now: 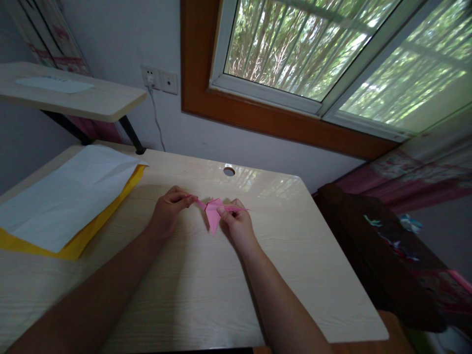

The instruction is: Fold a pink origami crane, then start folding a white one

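A pink folded paper crane [213, 214] is held between my two hands, just over the desk top. My left hand [168, 209] pinches the thin point at its left end between thumb and fingers. Closed on the right side of the crane, my right hand [239, 223] has its thumb on the paper near the body, and a thin pink point sticks out past the fingers. One broad flap of the crane hangs down toward me. Parts of the paper are hidden behind the fingers.
White sheets [81, 191] lie over yellow paper [106, 221] on the left of the wooden desk [206, 295]. A raised shelf [110, 101] stands at the back left. A cable hole [229, 170] is near the back edge. Dark furniture [354, 236] with small folded pieces stands at right.
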`<state>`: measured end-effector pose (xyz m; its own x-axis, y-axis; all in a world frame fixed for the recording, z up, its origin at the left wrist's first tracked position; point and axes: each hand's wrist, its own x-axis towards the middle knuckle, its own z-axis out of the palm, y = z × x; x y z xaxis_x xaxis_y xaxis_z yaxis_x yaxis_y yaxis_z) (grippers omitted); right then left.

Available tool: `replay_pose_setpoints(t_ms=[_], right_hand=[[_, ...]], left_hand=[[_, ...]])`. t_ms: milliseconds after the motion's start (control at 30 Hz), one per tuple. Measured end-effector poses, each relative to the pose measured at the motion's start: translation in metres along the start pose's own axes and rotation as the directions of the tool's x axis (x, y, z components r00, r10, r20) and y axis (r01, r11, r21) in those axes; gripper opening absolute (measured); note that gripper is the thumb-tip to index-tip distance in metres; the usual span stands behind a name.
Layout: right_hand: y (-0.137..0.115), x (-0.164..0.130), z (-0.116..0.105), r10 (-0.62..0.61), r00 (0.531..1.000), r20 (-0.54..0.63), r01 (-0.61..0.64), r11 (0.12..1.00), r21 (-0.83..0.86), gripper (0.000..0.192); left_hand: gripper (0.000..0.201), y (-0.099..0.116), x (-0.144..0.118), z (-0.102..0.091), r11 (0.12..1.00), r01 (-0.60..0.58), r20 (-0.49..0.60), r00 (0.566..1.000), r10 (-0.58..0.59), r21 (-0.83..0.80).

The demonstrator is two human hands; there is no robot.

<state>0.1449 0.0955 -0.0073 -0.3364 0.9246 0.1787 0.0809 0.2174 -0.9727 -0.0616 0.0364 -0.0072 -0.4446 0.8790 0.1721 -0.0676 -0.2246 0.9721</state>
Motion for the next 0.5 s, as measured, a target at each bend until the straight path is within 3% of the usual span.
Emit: replay_pose_setpoints(t_ms=[133, 267, 500], right_hand=[[0.009, 0.002, -0.002, 0.002, 1.0, -0.026, -0.001, 1.0, 0.004, 0.03], [0.016, 0.004, -0.003, 0.034, 0.997, -0.074, -0.029, 0.997, 0.066, 0.034], [0.013, 0.004, -0.002, 0.066, 0.994, -0.087, -0.058, 0.994, 0.09, 0.039]], left_hand=[[0.019, 0.001, 0.003, 0.0, 0.997, 0.019, 0.053, 0.998, -0.024, 0.08], [0.029, 0.0, 0.003, 0.003, 0.987, 0.143, 0.093, 0.986, -0.136, -0.074], [0.043, 0.006, -0.001, 0.006, 0.943, 0.187, 0.118, 0.98, -0.16, -0.275]])
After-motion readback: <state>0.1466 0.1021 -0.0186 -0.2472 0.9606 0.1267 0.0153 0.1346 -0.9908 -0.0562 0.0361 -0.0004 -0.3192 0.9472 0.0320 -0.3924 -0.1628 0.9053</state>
